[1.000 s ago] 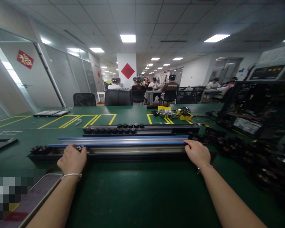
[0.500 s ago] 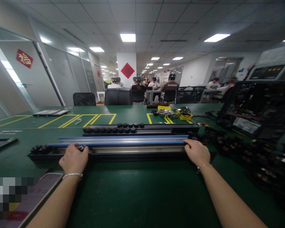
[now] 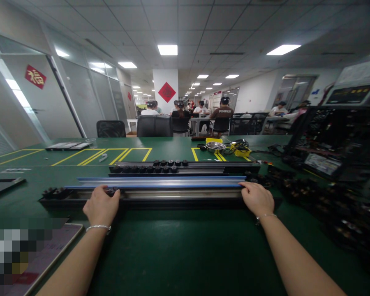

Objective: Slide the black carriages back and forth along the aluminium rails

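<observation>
My left hand [image 3: 102, 206] pinches a small black part with a dark metallic top [image 3: 112, 190] over a long black rail [image 3: 181, 204] with a metallic inner track. Its fingers partly hide the part. Just behind the track runs a long, shiny blue-edged strip [image 3: 172, 181]. My right hand [image 3: 259, 200] is closed at the strip's right end, thumb and fingertips together there. More black parts [image 3: 54, 192] sit at the rail's left end. A second black rail [image 3: 200, 169] lies farther back, with several round black parts [image 3: 157, 169] lined up on it.
On the right, a heap of black parts [image 3: 308, 193] lies before an open black equipment case [image 3: 323, 139]. A metal bowl [image 3: 216, 146] and yellow-and-black cables [image 3: 240, 147] stand at the back. A flat framed panel [image 3: 52, 250] lies front left. People sit at tables beyond.
My left hand has slid slightly right along the rail with the small black part. My right hand stays at the strip's right end. The view has shifted a little.
</observation>
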### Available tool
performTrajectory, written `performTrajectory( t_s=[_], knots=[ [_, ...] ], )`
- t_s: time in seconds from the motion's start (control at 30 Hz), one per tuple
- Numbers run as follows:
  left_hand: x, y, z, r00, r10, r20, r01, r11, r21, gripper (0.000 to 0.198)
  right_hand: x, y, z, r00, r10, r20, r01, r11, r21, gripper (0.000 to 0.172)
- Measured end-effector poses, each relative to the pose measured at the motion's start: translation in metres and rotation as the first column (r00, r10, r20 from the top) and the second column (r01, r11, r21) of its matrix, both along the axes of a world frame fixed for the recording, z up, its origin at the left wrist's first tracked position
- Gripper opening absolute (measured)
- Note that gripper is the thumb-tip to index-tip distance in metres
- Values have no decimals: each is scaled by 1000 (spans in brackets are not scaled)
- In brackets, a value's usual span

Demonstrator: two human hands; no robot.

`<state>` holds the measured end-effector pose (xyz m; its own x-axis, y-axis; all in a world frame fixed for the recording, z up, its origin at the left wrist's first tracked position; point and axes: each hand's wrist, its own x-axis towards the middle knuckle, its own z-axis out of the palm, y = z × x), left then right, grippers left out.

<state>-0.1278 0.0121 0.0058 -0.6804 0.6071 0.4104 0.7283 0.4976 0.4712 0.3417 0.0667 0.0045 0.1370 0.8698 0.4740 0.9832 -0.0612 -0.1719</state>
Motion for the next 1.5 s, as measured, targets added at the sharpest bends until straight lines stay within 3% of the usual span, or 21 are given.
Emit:
performTrajectory(
  t_s=[0.37, 0.73, 1.5],
  knots=[
    [14, 0, 5, 999, -30, 18, 30, 999, 15, 47, 1, 2, 1, 999, -21, -33, 20, 1000, -11, 39],
    [22, 11, -1, 997, -69, 17, 68, 997, 23, 41, 7, 5, -1, 998, -21, -60, 23, 1000, 19, 40],
    [23, 11, -2, 995, -98, 15, 98, 995, 37, 46, 9, 5, -3, 998, -1, -65, 4, 999, 40, 39]
  ],
)
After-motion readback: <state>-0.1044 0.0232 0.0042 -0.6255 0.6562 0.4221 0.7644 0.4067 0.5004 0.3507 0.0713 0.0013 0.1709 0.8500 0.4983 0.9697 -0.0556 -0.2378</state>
